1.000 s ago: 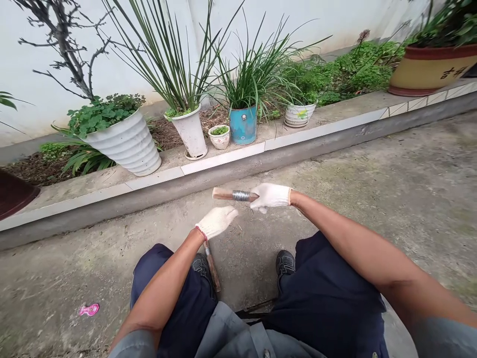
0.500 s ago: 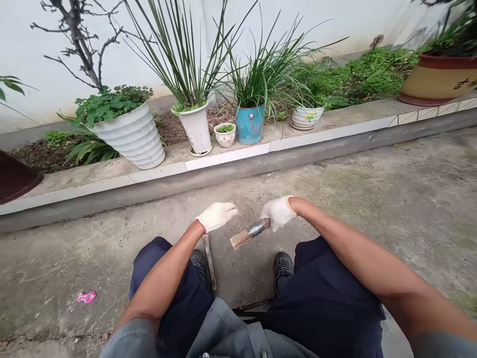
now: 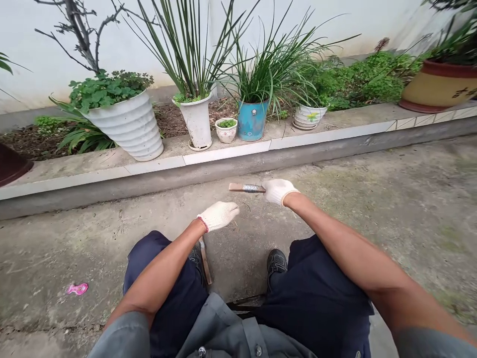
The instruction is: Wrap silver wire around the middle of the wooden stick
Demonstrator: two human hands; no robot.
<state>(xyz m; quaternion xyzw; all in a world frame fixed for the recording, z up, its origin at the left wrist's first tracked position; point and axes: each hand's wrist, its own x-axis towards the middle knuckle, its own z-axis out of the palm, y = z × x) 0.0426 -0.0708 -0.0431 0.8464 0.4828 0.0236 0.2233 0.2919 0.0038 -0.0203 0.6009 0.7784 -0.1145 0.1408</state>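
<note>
In a white knitted glove, my right hand (image 3: 278, 191) grips one end of a short wooden stick (image 3: 235, 187), which points left, roughly level. Silvery wire (image 3: 254, 188) is wound in a tight band around the stick's middle. My left hand (image 3: 219, 217), gloved too, is closed lower and to the left, its fingertips pinched together on the thin free wire, which is barely visible here. A second wooden stick (image 3: 205, 263) lies on the ground beside my left shoe, its upper part partly covered by my left wrist.
Ahead runs a low tiled ledge (image 3: 227, 152) bearing a ribbed white pot (image 3: 124, 127), a tall white pot (image 3: 197, 122), a blue pot (image 3: 252, 122) and others. A pink object (image 3: 77, 289) lies on the concrete at left. My shoes (image 3: 277, 261) stand either side.
My right hand has moved up and away with the wire-wound stick, which has turned from slanting to nearly level. My left hand has stayed almost in place, still pinched.
</note>
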